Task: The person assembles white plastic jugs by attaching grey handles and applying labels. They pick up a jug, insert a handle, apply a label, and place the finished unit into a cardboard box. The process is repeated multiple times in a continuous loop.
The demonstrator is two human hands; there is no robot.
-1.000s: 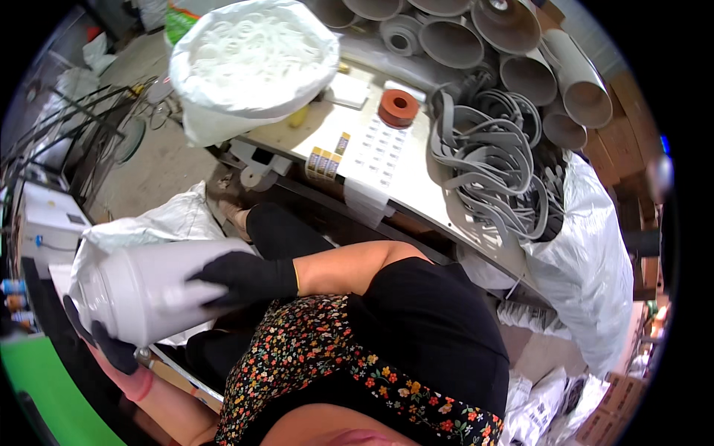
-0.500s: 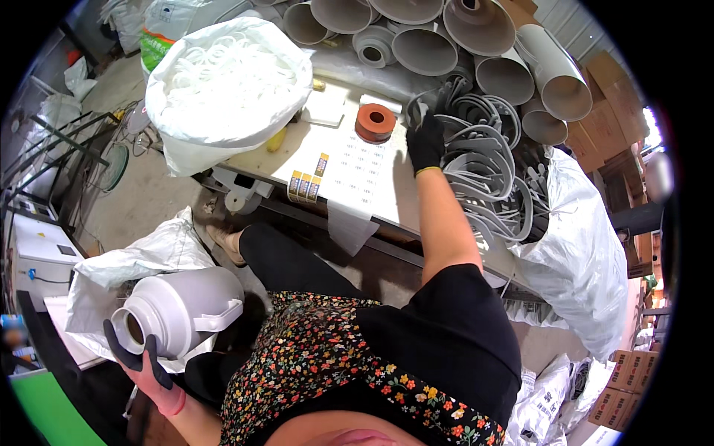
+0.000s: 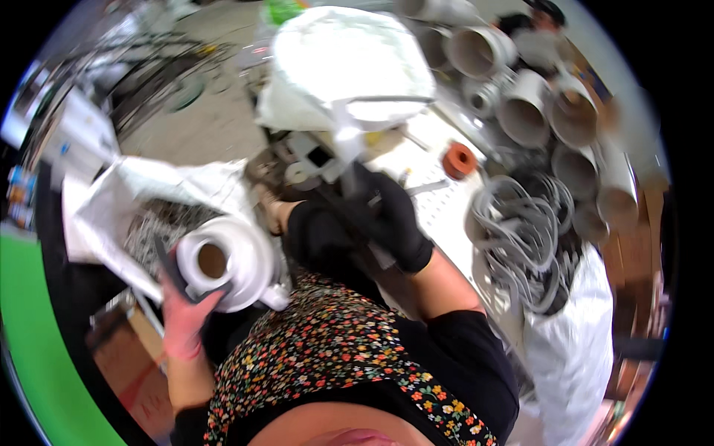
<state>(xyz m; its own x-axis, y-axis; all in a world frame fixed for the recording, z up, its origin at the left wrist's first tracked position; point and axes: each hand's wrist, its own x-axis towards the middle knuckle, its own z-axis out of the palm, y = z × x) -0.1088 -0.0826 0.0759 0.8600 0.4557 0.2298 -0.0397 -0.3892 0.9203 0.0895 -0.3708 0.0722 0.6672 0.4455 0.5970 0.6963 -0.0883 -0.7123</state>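
Note:
My left hand (image 3: 187, 308), in a pink glove with dark fingers, grips the round neck of a light grey plastic jug-like body (image 3: 253, 260). Its open mouth faces up toward me, and a short handle juts from its side. In front of my lap is my right hand (image 3: 390, 223), black-gloved, with its fingers closed on a grey curved strap (image 3: 346, 137). Motion smears the strap, so its full shape is unclear. More grey straps (image 3: 520, 230) lie looped in a pile on the right of the worktable (image 3: 454, 215).
Beyond my right hand stands a white sack (image 3: 297, 100). A reddish-brown tape roll (image 3: 460, 160) lies on the table, with several grey plastic bodies (image 3: 524, 108) stacked behind. An open white bag (image 3: 111, 215) sits at my left, another white bag (image 3: 569, 342) at the right. Someone's dark cap (image 3: 547, 10) shows far back.
My right hand has left the strap pile and come left toward my lap with a grey strap. My left hand has turned the jug-like body so its mouth faces more upward. The view has shifted.

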